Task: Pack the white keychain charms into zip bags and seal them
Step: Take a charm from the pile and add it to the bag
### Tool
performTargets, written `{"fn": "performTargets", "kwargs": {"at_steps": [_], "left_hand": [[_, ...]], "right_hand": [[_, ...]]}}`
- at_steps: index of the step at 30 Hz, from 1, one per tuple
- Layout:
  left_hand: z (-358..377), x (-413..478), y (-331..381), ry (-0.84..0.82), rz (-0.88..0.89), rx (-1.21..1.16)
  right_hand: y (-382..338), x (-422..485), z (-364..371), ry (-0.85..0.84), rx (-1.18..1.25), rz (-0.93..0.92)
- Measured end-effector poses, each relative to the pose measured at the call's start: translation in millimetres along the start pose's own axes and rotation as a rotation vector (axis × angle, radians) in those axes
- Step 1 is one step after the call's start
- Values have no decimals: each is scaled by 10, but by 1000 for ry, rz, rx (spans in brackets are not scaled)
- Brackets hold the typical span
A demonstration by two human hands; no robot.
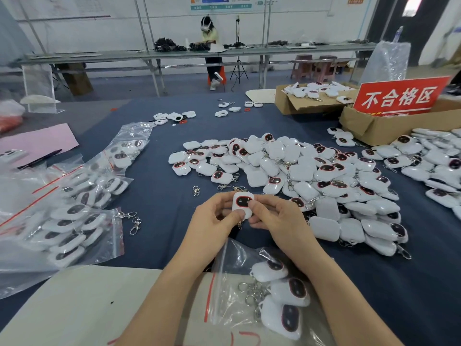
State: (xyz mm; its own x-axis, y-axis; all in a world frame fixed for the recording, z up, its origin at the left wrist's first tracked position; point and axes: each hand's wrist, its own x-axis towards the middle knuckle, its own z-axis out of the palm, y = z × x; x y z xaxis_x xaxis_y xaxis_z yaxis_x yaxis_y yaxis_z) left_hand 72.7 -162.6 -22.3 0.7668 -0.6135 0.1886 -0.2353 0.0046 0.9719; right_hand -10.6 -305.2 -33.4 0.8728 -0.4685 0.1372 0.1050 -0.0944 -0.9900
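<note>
Charm (241,204) upright between both hands (dark window up), long axis vertical.

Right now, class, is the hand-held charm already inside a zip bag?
No: the left hand and right hand pinch the white keychain charm bare, beyond the zip bag under the forearms.

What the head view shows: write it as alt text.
The left hand and right hand pinch one white keychain charm over a dark blue table. A zip bag holding three charms lies nearer the person; a pile of loose charms lies right, filled bags left.
</note>
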Motion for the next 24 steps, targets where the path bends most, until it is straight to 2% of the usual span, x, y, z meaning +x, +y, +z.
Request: {"fn": "performTargets", "kwargs": {"at_steps": [5, 8, 12, 16, 24], "left_hand": [[11, -10, 0, 50, 58, 99], [26, -30, 18, 33, 111, 161], [36, -41, 37, 14, 86, 37], [-3, -39, 47, 43, 110, 1], [6, -51, 31, 39, 131, 6]], "right_hand": [[-60, -26, 2, -60, 22, -56], [-86, -40, 5, -40, 35, -89], [-86, -58, -21, -43, 182, -69], [-93, -73, -42, -124, 302, -32], [-142, -106, -30, -102, 273, -46]]}}
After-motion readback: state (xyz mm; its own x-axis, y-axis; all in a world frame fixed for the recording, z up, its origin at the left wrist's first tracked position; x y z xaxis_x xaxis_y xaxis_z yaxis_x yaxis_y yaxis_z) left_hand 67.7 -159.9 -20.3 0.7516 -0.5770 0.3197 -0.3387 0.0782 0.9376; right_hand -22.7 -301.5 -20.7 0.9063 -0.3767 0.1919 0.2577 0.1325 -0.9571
